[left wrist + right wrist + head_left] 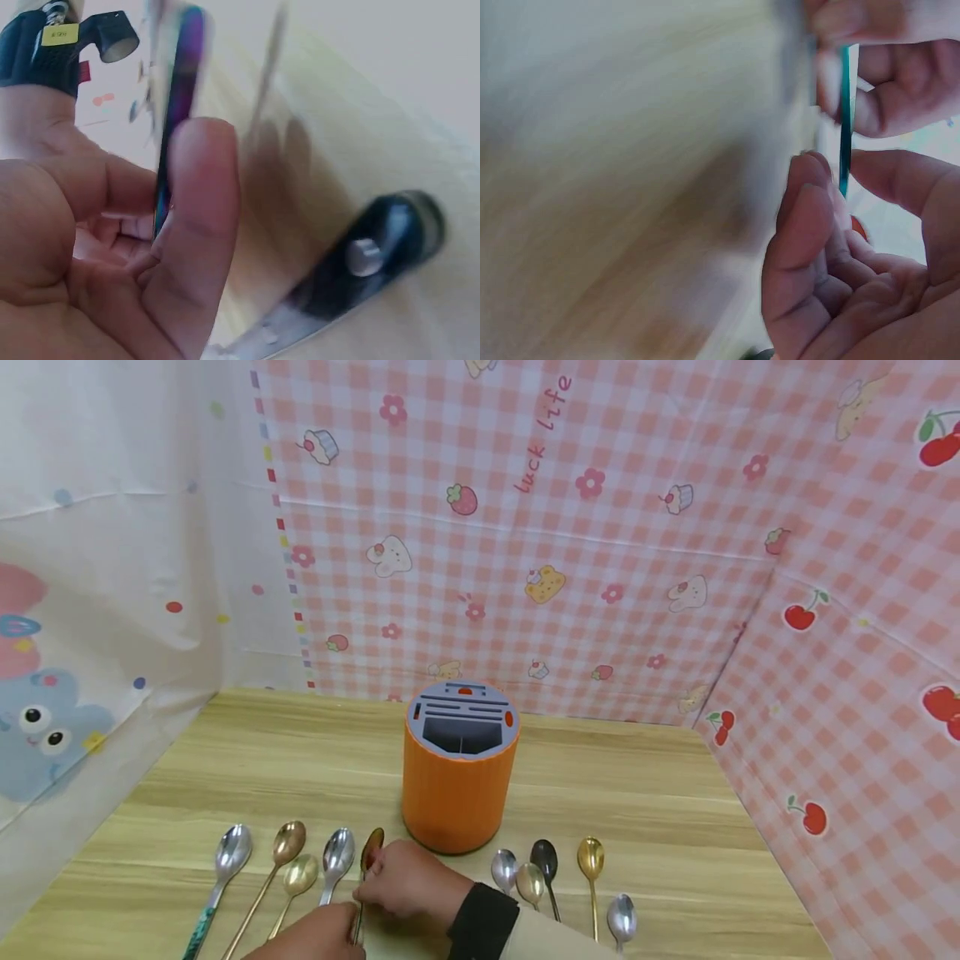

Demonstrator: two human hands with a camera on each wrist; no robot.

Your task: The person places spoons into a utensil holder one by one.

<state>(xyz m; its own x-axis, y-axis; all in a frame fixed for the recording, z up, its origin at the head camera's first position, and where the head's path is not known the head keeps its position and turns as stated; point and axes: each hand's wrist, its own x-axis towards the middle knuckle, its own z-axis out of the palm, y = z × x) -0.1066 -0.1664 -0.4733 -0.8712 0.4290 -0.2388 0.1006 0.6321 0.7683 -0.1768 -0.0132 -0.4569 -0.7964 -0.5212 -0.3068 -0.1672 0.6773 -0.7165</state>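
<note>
Right now the shiny spoon (372, 844) is between my two hands, its bowl pointing away from me, just left of the orange holder (459, 802). My left hand (313, 937) pinches the slim, rainbow-tinted handle between thumb and fingers, while my right hand (412, 878) grips it nearer the bowl, fingers curled. I can't tell whether any part of it touches the tabletop (622, 777). Beside it on my left lies a silver spoon (339, 853), then a small pale-gold spoon (302, 874), a copper spoon (288, 842) and a spoon with a green patterned handle (202, 927). Past my right wrist lie more spoons, among them a black spoon (544, 858) and a gold spoon (591, 857). A pink checked cloth (480, 543) hangs behind the holder.
</note>
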